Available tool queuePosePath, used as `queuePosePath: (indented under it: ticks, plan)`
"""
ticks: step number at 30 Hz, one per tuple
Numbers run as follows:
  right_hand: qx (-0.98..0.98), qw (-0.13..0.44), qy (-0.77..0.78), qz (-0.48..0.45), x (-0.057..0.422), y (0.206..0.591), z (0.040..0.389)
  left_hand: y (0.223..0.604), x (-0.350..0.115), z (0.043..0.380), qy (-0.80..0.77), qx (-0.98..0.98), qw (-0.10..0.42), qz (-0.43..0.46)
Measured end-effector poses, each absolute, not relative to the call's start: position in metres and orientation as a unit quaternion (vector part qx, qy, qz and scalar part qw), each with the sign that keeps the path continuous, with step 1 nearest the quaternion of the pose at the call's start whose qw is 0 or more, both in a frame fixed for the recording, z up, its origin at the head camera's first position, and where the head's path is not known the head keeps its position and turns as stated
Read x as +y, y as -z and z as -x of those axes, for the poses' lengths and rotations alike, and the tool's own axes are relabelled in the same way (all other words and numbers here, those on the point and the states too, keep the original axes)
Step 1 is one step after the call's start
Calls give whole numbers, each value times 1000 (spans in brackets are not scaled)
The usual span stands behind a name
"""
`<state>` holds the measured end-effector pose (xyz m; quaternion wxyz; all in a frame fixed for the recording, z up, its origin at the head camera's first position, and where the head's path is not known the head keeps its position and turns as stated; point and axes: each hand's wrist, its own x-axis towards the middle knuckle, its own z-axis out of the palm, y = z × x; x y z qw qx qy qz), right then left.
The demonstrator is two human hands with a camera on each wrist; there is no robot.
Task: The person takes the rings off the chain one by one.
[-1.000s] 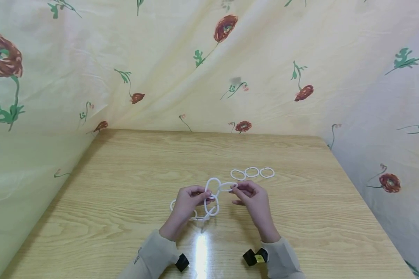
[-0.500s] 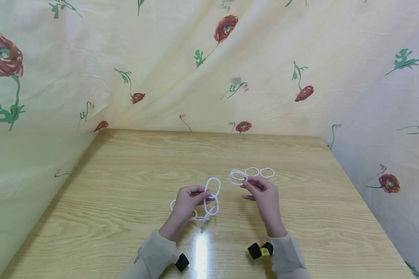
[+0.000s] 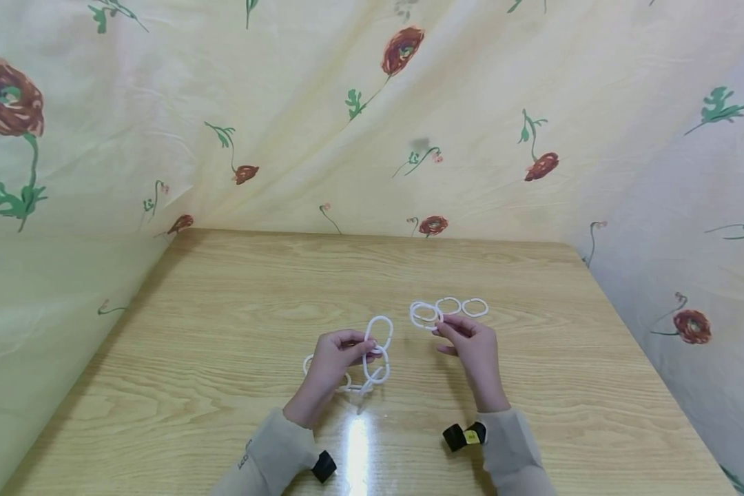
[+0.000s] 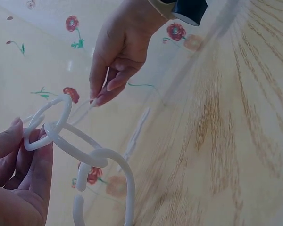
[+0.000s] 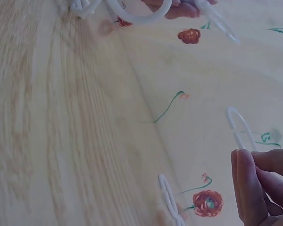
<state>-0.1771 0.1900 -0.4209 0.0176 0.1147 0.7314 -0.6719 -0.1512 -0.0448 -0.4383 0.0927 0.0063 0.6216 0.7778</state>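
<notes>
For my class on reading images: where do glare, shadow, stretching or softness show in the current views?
Head view: bright glare streaks the table low in the picture, shadow along its left edge. Left wrist view: dimmer; wood grain looks stretched toward the right, white chain fairly crisp. Right wrist view: also dim; the pinched link looks clearer than the soft-edged link at the bottom.

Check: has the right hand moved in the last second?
Yes. In the head view, the right hand has shifted rightward and slightly forward, nearer the unmoved rightmost loose link.
</notes>
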Motion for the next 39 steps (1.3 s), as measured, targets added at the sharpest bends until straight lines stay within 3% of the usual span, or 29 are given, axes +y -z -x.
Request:
queuePosePath:
  ticks: [39]
  plan:
    - [796, 99, 584, -123, 201, 446, 206, 441, -43, 152, -775, 625, 94, -4]
